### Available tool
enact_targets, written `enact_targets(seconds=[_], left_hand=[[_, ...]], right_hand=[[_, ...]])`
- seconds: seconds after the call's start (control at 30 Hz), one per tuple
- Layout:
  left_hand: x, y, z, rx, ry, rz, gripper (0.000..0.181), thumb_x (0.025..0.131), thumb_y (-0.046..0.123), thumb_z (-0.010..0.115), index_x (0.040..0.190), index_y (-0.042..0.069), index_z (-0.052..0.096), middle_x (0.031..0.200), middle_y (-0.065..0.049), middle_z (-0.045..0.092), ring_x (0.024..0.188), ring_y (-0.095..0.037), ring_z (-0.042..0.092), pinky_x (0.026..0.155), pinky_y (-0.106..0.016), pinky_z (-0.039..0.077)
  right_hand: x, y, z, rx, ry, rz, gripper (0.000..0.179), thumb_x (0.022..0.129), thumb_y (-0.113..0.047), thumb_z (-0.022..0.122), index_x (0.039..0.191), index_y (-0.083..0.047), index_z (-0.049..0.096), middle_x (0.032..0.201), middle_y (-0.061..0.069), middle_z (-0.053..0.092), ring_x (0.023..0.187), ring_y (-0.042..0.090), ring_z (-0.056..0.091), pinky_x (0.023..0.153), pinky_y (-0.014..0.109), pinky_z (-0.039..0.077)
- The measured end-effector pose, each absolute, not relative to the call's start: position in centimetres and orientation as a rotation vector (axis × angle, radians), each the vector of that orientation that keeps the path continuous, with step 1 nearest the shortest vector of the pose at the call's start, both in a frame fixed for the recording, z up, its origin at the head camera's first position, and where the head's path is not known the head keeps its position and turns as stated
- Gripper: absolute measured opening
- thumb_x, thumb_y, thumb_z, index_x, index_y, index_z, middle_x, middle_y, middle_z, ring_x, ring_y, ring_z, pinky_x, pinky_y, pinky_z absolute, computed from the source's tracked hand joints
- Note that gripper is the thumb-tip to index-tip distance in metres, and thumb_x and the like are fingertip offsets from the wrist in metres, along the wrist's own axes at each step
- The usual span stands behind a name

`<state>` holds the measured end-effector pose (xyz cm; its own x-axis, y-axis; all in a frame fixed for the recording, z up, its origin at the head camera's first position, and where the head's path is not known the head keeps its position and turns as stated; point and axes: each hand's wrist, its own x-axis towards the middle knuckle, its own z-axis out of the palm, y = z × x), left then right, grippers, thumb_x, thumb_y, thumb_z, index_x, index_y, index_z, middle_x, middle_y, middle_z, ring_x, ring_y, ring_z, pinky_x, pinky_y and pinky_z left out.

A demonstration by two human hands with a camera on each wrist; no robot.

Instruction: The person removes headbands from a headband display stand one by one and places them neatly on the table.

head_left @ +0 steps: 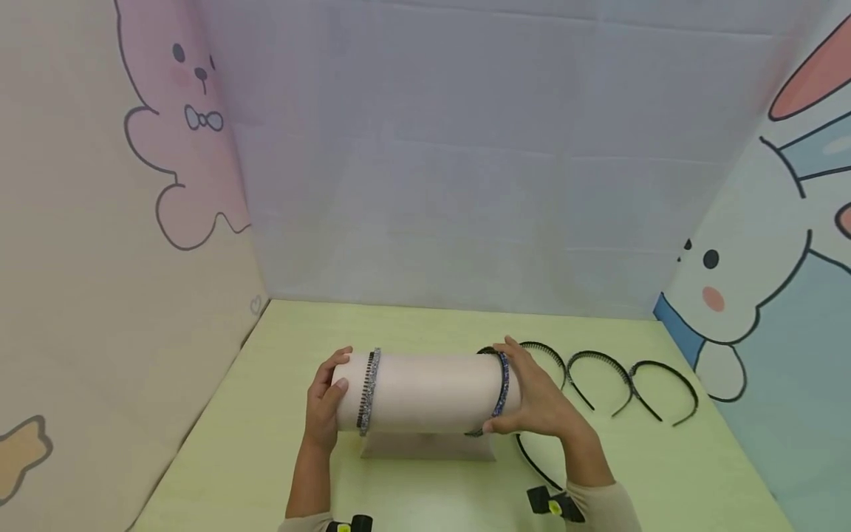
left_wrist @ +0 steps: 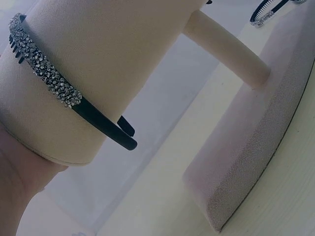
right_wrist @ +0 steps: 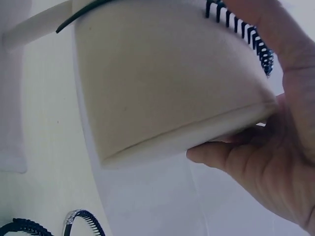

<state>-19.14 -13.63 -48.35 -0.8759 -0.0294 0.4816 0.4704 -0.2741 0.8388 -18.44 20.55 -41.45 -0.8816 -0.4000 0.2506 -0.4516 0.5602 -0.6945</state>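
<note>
A pale, padded roll on a headband display stand (head_left: 428,391) lies crosswise before me. At its left end, my left hand (head_left: 326,403) grips the roll, thumb on the front and fingers over the top. Close beside the thumb, a silver glittery headband (head_left: 370,391) with black comb teeth sits around the roll; its black tips (left_wrist: 110,130) hang below. A blue glittery headband (head_left: 503,384) lies around the right end. My right hand (head_left: 541,395) holds it there, fingers at the top and thumb at the lower front. In the right wrist view its comb teeth (right_wrist: 236,22) show.
Several black headbands lie on the table to the right, among them one (head_left: 601,358) and the farthest one (head_left: 665,369). Another black headband (head_left: 535,462) is partly hidden near the right wrist. The stand's flat base (left_wrist: 246,137) rests on the pale yellow table (head_left: 226,443). Printed walls enclose three sides.
</note>
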Motion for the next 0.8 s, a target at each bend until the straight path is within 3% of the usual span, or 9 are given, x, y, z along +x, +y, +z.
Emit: enact_targets(seconds=[0.27,0.5,0.8], left_hand=[[-19.3,-13.7,-48.3,-0.530,-1.668,-2.213,0.028,0.092,0.001,0.039,0.119,-0.009,0.041,0.137,-0.025,0.034,0.117,-0.026,0.043,0.084,-0.029,0.043],[-19.2,-13.7,-48.6,-0.504,-1.664,-2.236,0.028,0.093,0.002,0.040,0.119,-0.006,0.043,0.138,-0.021,0.036,0.118,-0.025,0.044,0.084,-0.029,0.043],[-19.3,-13.6,-48.5,-0.563,-1.646,-2.223,0.028,0.094,0.001,0.037,0.120,-0.002,0.047,0.137,-0.020,0.036,0.117,-0.023,0.044,0.083,-0.029,0.044]], right_hand=[[-19.1,21.2,-42.1,0.811,-2.644,1.383,0.107,0.054,-0.034,0.089,0.141,-0.018,0.028,0.152,0.007,0.015,0.118,0.035,0.043,0.081,0.046,0.044],[-18.9,21.3,-41.8,0.845,-2.569,1.650,0.103,0.060,-0.010,0.086,0.142,-0.006,0.024,0.134,0.025,0.032,0.103,0.041,0.048,0.068,0.039,0.050],[-19.7,22.4,-43.1,0.850,-2.581,1.695,0.099,0.063,-0.016,0.083,0.143,-0.025,0.026,0.139,0.016,0.032,0.115,0.036,0.041,0.082,0.051,0.042]])
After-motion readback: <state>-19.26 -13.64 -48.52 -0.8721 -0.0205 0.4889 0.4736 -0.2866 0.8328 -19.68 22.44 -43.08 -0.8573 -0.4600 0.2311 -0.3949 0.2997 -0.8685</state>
